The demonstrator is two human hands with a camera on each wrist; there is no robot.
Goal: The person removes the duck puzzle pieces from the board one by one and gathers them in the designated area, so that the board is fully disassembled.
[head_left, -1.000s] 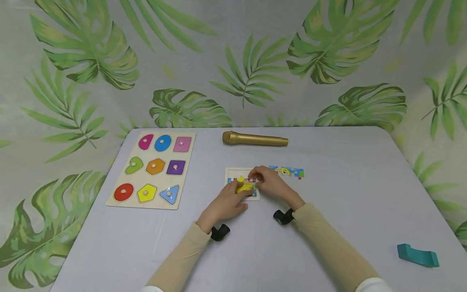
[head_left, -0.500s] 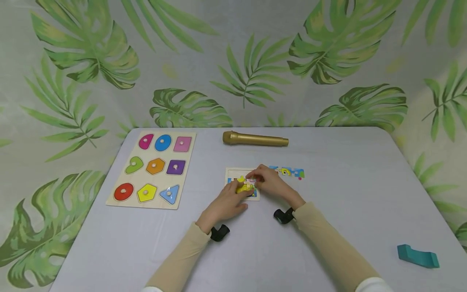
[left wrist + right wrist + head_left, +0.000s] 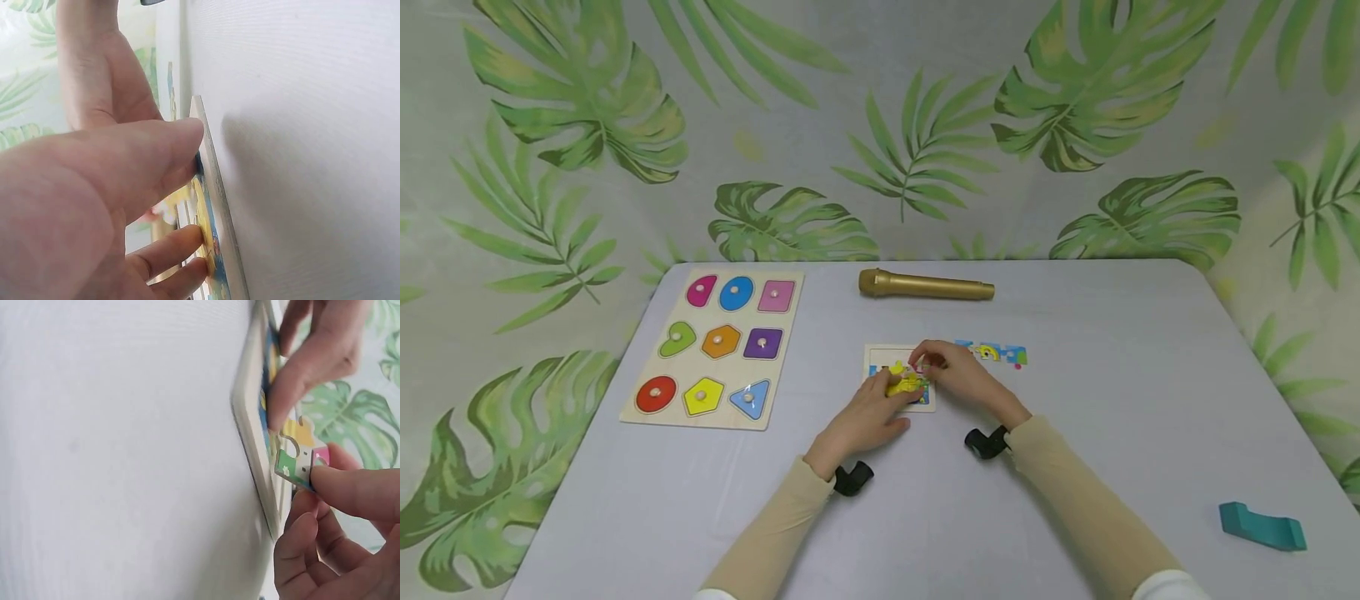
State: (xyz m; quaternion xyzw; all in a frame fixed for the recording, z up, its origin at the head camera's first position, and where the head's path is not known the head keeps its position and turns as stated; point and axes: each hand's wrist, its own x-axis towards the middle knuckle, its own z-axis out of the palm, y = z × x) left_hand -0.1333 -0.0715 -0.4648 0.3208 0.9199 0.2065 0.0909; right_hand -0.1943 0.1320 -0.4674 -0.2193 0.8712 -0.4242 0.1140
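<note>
A small wooden jigsaw tray (image 3: 886, 351) lies on the table between the hands, with colourful pieces in it. My left hand (image 3: 861, 414) rests its fingertips on the pieces and tray edge from the left, fingers fairly straight. My right hand (image 3: 961, 373) pinches a jigsaw piece (image 3: 299, 452) between thumb and fingers. That piece shows yellow, white, green and pink; it is tilted up at the tray's right edge in the right wrist view. Much of the picture in the tray is hidden under the hands. Beyond the right hand lies a row of loose jigsaw pieces (image 3: 992, 352).
A knob puzzle board (image 3: 691, 387) with several coloured shapes lies at the left. A gold microphone (image 3: 927, 286) is near the table's back edge. A teal curved block (image 3: 1262, 527) sits at the front right. Patterned leaf fabric (image 3: 925, 125) hangs behind the table.
The right hand and the pinched jigsaw piece have shifted slightly over the tray, and the piece's tilt has changed. The left hand has stayed in place.
</note>
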